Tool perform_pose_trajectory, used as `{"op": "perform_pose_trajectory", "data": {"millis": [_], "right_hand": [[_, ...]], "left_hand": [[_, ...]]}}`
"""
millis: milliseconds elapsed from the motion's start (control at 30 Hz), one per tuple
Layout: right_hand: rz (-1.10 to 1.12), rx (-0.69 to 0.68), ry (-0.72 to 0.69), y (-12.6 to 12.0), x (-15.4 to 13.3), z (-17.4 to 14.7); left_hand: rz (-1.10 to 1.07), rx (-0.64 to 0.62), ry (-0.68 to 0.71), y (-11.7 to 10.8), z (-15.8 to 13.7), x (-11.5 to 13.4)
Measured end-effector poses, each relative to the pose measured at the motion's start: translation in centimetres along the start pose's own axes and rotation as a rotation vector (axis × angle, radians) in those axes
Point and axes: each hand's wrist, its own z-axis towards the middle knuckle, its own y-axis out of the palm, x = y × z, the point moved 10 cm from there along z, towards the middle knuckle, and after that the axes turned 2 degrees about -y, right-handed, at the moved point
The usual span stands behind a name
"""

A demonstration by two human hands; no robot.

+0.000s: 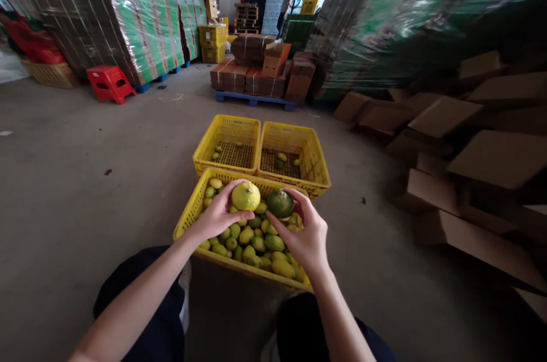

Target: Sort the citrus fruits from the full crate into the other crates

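Note:
My left hand is closed round a yellow lemon, its stem end facing up. Beside it, my right hand grips a dark green lemon with a brownish patch. The two fruits are held close together but apart, above a yellow plastic crate. Many yellow and green lemons fill that crate; my hands and forearms cover part of them.
Two more yellow crates, a left one and a right one, stand just beyond, each with a few lemons. Cardboard boxes pile up at right. Farther off are a blue pallet of flattened cartons, a red stool and a person.

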Motion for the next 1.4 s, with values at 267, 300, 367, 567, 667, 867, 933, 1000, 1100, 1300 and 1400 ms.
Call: {"op": "perform_pose_trajectory", "data": {"millis": [267,300,367,567,667,867,933,1000,1100,1300,1400], "right_hand": [[-0.066,0.102,-0.284,-1.2,-4.5,-0.2],[-0.063,0.118,-0.293,-1.4,-4.5,-0.2],[-0.057,0.149,-0.312,-1.7,-4.6,-0.3],[0.038,0.144,-0.302,-2.2,-4.4,-0.2],[0.112,0.065,-0.235,-1.5,-3.9,0.2],[0.271,0.023,-0.162,-0.2,-3.7,0.8],[0.363,-0.054,-0.05,1.0,-3.0,0.9],[0.483,-0.146,0.101,2.5,-2.1,0.8],[0.59,-0.226,0.3,4.1,-1.0,0.5],[0.713,-0.268,0.587,6.4,0.8,-0.6],[0.819,-0.259,0.669,7.1,1.3,-1.2]], "left_hand": [[0.156,0.103,0.272,0.1,-0.8,4.3],[0.167,0.103,0.294,0.2,-0.8,4.6],[0.21,0.101,0.335,0.4,-0.9,5.2],[0.281,0.108,0.36,0.7,-1.1,6.5],[0.192,0.081,0.31,0.6,-1.0,6.4],[0.035,0.033,0.258,-0.4,-0.8,6.2],[0.01,0.059,0.225,-1.1,-0.7,5.6],[-0.014,0.086,0.137,-1.5,-0.5,4.4],[-0.096,0.09,-0.122,-1.3,-0.1,1.2],[-0.249,0.119,-0.514,-0.4,-0.4,-2.9],[-0.263,0.093,-0.588,0.0,-0.6,-3.4]]}}
